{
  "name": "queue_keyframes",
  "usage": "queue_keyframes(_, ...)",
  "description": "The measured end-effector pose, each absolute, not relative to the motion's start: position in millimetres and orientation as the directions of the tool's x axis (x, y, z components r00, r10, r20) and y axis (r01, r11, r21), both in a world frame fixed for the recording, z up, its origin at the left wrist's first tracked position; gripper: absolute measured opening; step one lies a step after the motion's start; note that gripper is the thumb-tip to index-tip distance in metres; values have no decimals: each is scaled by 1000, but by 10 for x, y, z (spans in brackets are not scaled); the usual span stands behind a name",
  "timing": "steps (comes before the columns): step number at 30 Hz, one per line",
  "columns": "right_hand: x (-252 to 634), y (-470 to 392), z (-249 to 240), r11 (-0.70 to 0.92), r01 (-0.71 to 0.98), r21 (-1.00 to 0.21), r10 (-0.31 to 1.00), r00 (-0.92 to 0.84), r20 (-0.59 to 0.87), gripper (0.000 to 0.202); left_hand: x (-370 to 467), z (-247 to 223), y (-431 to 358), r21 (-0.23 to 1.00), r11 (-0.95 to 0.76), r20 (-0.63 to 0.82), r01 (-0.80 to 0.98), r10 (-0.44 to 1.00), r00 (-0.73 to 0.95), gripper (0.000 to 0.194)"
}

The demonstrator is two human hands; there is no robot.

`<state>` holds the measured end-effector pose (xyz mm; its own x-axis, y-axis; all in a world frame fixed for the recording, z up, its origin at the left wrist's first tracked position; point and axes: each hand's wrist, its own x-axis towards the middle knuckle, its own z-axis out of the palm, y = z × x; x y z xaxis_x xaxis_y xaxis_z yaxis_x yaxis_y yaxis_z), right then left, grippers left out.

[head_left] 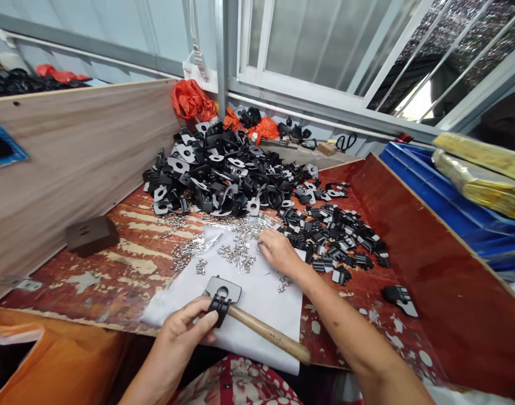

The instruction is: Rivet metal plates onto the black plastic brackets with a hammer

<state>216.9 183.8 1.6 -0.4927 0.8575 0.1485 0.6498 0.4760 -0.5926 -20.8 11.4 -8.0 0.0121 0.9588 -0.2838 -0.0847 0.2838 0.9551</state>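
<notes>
My left hand grips a black plastic clip between thumb and fingers, near the front edge of the table. A grey-faced plate with a round hole sits at the clip's far side; whether the two are joined I cannot tell. A wooden handle slants away to the right from behind the clip, its other end hidden. My right hand reaches over small metal pins on a white sheet. Its fingertips are drawn together, and what they hold, if anything, is too small to make out.
Black plates with holes lie heaped at the back, small black clips to the right. A brown block stands left. Wooden boards wall the table; a blue crate is beyond the right one.
</notes>
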Motion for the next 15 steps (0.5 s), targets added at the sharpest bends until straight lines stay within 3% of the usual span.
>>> queue_keyframes(3, 2192, 1427, 126, 447, 601, -662, 830, -555, 58, 18, -196, -34, 143, 971, 2, -16, 241, 998, 54, 19)
queue_keyframes(6, 2188, 985, 289, 359, 511, -781, 733, -672, -103, 15, -94, 71, 167, 794, -293, 160, 532, 946, 281, 11)
queue_keyframes(10, 2155, 678, 509, 350, 472, -809, 664, -734, -141, 13, 76, 176, 160, 619, -496, 252, 609, 860, 444, 19)
queue_keyframes(12, 2143, 633, 569, 374, 462, -805, 677, -729, -104, 13, 103, 181, 152, 577, -549, 306, 605, 832, 464, 22)
queue_keyframes(15, 2121, 601, 568, 262, 404, -877, 719, -687, -102, 13, 58, 141, 146, 557, -574, 360, 600, 818, 449, 29)
